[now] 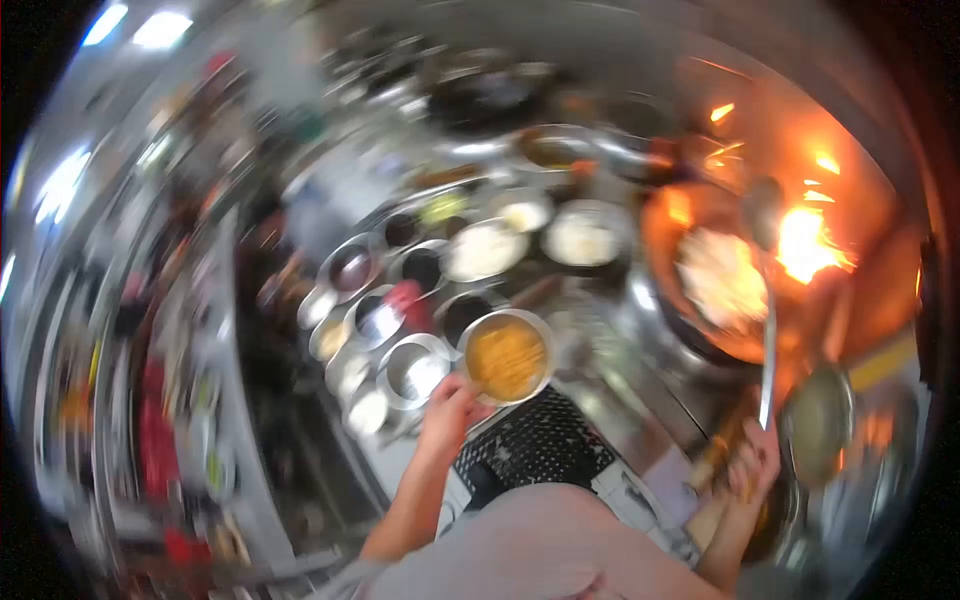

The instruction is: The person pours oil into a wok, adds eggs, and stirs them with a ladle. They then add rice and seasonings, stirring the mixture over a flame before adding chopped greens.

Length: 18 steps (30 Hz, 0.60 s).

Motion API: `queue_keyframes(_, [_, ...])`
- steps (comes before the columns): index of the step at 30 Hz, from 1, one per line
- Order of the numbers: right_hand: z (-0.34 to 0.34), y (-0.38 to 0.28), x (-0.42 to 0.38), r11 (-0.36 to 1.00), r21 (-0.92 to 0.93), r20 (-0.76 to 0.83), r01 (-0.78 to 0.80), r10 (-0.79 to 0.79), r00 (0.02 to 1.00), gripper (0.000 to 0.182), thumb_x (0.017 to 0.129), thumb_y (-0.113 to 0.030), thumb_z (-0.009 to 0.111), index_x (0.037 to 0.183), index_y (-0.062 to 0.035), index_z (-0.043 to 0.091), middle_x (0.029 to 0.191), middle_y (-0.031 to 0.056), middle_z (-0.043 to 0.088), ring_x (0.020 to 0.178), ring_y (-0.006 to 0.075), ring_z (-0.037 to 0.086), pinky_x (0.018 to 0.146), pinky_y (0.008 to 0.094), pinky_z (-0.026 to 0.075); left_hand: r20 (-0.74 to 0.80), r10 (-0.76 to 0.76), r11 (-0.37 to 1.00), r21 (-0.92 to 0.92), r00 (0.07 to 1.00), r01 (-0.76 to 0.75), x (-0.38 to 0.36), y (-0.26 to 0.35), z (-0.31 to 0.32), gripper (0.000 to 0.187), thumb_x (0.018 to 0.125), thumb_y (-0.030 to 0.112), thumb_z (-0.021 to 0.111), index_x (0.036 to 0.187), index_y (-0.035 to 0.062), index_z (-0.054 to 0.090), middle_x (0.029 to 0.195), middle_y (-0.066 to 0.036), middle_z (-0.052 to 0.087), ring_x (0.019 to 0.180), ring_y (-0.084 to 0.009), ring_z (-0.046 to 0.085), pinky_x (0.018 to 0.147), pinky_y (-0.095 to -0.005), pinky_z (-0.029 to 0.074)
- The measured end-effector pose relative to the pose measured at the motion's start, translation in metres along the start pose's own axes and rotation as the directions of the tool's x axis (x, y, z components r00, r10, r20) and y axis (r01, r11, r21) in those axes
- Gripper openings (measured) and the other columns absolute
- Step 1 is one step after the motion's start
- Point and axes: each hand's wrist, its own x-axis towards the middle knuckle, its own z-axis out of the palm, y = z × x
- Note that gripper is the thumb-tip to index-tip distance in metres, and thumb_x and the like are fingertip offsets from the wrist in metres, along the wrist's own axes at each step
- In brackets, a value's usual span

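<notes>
Flaring orange flames (808, 243) fill the upper right of the fisheye view, rising just beside the large round dark wok (715, 285), which holds a pale heap of food. Left of the wok, the long steel bench (600, 395) carries a cluster of round steel bowls (415, 370) of seasonings and 2 wider pans of white contents (585, 238); a black perforated mat (535, 445) lies on the bench nearest the person.

The small round steel bowl of yellow-orange contents (507, 357) sits over the bench between the seasoning cluster and the wok, and the left hand (452, 403) has its grip closed on the bowl's near rim. The right hand (755, 465) has its grip closed around the long thin steel ladle handle (767, 360), which runs up to a ladle head over the wok, close to the flames. A rounded metal vessel (820, 420) sits just beside that hand.

Risks, as I judge them: the bowl is pinched only at its edge, so a tilt could spill its contents across the neighbouring bowls. The flames stand near the ladle and the right forearm, so a flare or splash could burn. The picture is blurred, so finer contact cannot be told.
</notes>
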Motion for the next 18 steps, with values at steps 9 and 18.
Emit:
queue_keyframes(9, [0.13,0.187,0.066,0.684,-0.151,0.393,-0.714,0.704,0.591,0.086,0.093,0.006,0.046,0.157,-0.017,-0.006,0.086,0.0133,0.041,0.045,0.0142,0.041,0.037,0.0366,0.047,-0.298,0.153,0.95,-0.218,0.942,-0.223,-0.071,0.016,-0.202,0.012,0.092,0.009,0.063,0.088,0.005,0.052,0.083,-0.006,0.063,0.071,-0.0165,0.069,0.063,-0.0269,0.059])
queue_keyframes(18, [0.371,0.562,-0.007,0.092,-0.824,0.166,-0.559,0.983,-0.083,0.072,0.089,0.0,0.057,0.153,-0.0069,0.027,0.077,0.0044,0.051,0.045,0.0079,0.045,0.036,0.0231,0.037,-0.757,0.039,0.86,-0.306,0.652,-0.407,-0.208,-0.06,-0.439,0.013,0.092,0.008,0.063,0.086,0.0054,0.052,0.081,-0.007,0.062,0.07,-0.0194,0.071,0.062,-0.0282,0.06])
